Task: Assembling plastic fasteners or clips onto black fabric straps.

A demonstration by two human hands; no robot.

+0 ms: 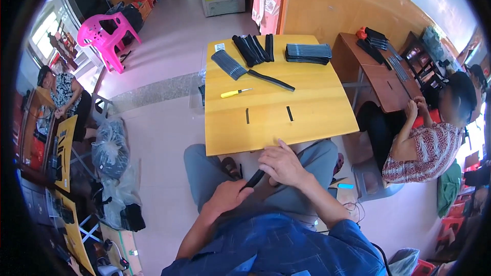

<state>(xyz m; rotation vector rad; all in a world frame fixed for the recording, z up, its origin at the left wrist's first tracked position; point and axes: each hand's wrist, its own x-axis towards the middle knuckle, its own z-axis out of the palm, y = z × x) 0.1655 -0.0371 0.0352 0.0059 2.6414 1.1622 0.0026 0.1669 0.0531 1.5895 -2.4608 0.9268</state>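
The left hand (227,194) is closed around the near end of a long, thin black plastic comb (254,179), and the right hand (281,166) rests on top of its far end, fingers curled over it. The comb sits low over the person's lap, just in front of the near edge of the yellow wooden tabletop (317,117), probably so both hands can work on it close to the body. Beyond the hands lie two short black strips (289,113), then a small yellow-handled knife (235,92), then heaps of black combs (253,48) at the far side, kept within reach. The right hand hides most of the comb, so its teeth and full length are hard to make out.
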